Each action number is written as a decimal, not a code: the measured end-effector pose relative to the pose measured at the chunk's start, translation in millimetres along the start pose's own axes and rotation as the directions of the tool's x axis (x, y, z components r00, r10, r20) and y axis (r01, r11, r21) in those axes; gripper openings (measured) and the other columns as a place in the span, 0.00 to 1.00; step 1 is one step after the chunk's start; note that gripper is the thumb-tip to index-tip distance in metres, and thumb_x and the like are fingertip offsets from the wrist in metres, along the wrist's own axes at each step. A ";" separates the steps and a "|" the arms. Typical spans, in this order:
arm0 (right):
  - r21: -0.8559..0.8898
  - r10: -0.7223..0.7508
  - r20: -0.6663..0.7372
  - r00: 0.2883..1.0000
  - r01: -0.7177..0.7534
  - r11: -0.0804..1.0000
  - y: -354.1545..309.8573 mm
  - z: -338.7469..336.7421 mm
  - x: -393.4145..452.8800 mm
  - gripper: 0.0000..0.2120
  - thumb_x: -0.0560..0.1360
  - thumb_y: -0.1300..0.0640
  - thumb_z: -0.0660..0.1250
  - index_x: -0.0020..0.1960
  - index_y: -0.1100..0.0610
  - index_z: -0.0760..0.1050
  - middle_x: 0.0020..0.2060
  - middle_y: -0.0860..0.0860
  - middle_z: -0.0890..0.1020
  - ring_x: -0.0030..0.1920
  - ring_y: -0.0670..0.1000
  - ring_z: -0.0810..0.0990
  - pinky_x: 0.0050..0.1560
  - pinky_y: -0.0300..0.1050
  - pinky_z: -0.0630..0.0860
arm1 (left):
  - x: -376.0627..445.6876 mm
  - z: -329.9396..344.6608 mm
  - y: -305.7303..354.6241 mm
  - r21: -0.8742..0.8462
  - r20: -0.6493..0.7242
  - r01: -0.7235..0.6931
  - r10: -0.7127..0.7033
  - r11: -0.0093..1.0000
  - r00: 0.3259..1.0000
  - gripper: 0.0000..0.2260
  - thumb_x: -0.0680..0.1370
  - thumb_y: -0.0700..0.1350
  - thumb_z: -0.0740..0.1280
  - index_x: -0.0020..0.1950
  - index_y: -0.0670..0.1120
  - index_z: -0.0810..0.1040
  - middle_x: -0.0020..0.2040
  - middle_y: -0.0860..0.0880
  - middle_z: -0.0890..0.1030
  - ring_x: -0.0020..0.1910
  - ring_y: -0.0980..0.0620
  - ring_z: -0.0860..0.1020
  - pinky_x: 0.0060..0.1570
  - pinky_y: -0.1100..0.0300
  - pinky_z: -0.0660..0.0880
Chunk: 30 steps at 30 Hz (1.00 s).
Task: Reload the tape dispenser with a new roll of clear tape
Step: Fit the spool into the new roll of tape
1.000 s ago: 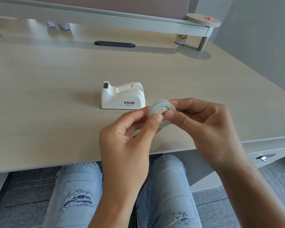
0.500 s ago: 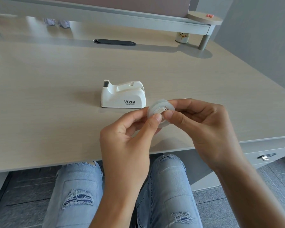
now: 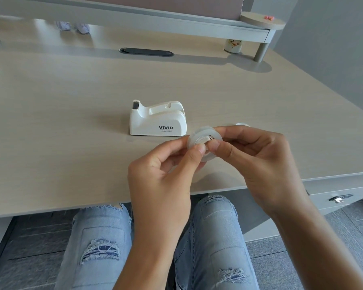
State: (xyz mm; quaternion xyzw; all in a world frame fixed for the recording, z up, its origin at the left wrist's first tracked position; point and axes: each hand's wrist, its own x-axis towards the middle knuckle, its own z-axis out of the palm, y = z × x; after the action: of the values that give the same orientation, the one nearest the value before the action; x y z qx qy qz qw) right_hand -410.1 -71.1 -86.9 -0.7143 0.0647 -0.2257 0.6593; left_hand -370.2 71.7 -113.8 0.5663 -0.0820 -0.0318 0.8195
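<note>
A white tape dispenser (image 3: 157, 120) marked VIVID stands on the desk, its roll cradle empty and its cutter at the left end. Just in front and to the right of it, both hands hold a roll of clear tape (image 3: 197, 136) with a white hub in its core. My left hand (image 3: 166, 174) pinches the roll from below, thumb pressing at the hub. My right hand (image 3: 258, 160) grips it from the right, thumb on the hub too. The lower half of the roll is hidden by my fingers. Another small white round piece (image 3: 241, 124) lies on the desk behind my right hand.
The light wooden desk (image 3: 71, 122) has a black cable slot (image 3: 146, 52) at the back. A raised grey shelf (image 3: 176, 19) runs along the rear, with a small cup (image 3: 233, 46) beside its right leg. My knees in torn jeans sit under the front edge.
Both hands stay on the roll in nearly the same place; the thumbs have shifted slightly on the hub. The small white piece behind my right hand now shows.
</note>
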 end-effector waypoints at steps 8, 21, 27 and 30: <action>0.004 -0.001 -0.004 1.000 0.001 1.000 2.2 -0.5 0.4 0.12 0.70 0.61 0.77 0.52 0.65 0.86 0.44 0.54 0.91 0.45 0.50 0.90 0.50 0.39 0.82 | -1.1 1.3 1.2 -0.001 -0.024 0.023 -0.023 1.000 0.999 0.07 0.75 0.37 0.76 0.53 0.41 0.88 0.42 0.46 0.91 0.39 0.50 0.89 0.47 0.56 0.85; 0.273 0.134 0.192 0.972 -0.184 0.944 2.9 -12.5 10.3 0.12 0.65 0.59 0.77 0.46 0.64 0.87 0.41 0.56 0.89 0.44 0.55 0.89 0.49 0.46 0.84 | 4.0 -0.9 14.2 -0.209 0.169 0.228 -0.194 0.951 0.966 0.06 0.65 0.42 0.75 0.40 0.43 0.90 0.41 0.43 0.90 0.44 0.44 0.89 0.44 0.57 0.85; 0.284 0.157 0.197 0.968 -0.210 0.936 6.5 -13.4 10.5 0.13 0.65 0.59 0.76 0.47 0.66 0.87 0.42 0.58 0.89 0.44 0.56 0.89 0.49 0.46 0.84 | 2.7 0.2 13.5 -0.203 0.140 0.224 -0.198 0.953 0.970 0.05 0.67 0.41 0.75 0.41 0.42 0.90 0.41 0.43 0.90 0.45 0.44 0.89 0.43 0.57 0.85; 0.231 0.131 0.160 0.978 -0.166 0.959 7.3 -11.6 9.5 0.13 0.66 0.56 0.77 0.49 0.62 0.87 0.44 0.57 0.90 0.46 0.56 0.88 0.51 0.50 0.84 | 1.6 2.5 13.4 -0.177 0.070 0.158 -0.148 0.971 0.987 0.04 0.71 0.38 0.75 0.43 0.41 0.89 0.41 0.43 0.90 0.44 0.44 0.89 0.46 0.53 0.86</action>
State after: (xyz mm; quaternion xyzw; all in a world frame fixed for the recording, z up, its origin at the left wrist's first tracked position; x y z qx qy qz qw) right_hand -404.8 -86.3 -91.3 -0.6358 0.0427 -0.1301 0.7596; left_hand -369.6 74.0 -100.2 0.4925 -0.0579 -0.1181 0.8603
